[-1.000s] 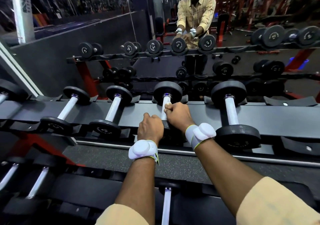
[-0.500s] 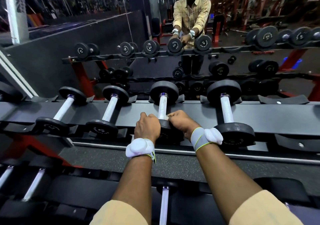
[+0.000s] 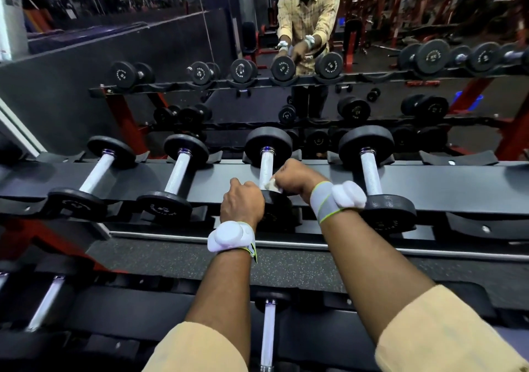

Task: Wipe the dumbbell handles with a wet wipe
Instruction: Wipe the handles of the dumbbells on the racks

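Several black dumbbells with silver handles lie across the top rack shelf (image 3: pixel 443 182). The third dumbbell (image 3: pixel 266 165) is the one under my hands. My right hand (image 3: pixel 294 178) holds a white wet wipe (image 3: pixel 271 184) bunched against the near end of its handle, fingers curled round it. My left hand (image 3: pixel 242 204) grips the near black weight head (image 3: pixel 276 209) of the same dumbbell. The handle's far part is bare and looks damp.
Two dumbbells (image 3: pixel 177 179) lie to the left and one dumbbell (image 3: pixel 372 176) to the right on the same shelf. A lower shelf (image 3: pixel 137 311) nearer me holds more dumbbells. A wall mirror (image 3: pixel 372 27) behind the rack reflects the gym and a person.
My right hand has slid with the wipe from the far part of the handle back to its near end. My left hand has stayed on the near weight head.
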A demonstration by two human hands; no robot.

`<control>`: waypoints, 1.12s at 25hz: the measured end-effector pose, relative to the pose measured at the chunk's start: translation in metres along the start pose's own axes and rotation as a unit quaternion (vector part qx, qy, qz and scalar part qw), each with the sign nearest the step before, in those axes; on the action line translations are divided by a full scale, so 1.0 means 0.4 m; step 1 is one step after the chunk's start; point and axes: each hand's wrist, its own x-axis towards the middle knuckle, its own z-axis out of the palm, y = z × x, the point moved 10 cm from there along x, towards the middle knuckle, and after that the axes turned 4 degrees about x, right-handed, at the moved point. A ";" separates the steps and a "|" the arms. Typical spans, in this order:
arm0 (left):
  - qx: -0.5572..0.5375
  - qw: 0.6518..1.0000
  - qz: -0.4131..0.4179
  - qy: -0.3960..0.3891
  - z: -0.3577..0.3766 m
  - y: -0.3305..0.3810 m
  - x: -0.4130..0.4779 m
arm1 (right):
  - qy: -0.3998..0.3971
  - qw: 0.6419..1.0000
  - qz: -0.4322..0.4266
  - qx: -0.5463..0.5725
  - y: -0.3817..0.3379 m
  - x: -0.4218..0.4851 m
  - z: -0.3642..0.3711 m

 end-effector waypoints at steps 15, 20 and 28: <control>0.060 0.960 0.220 0.162 -0.036 0.270 -0.203 | 0.103 0.899 -0.029 0.425 0.135 -0.252 -0.254; 0.046 0.956 0.259 0.128 0.078 0.398 -0.326 | 0.110 0.909 -0.084 0.394 0.189 -0.304 -0.375; 0.035 0.983 0.134 0.124 0.203 0.432 -0.402 | 0.099 0.945 -0.146 0.274 0.339 -0.325 -0.574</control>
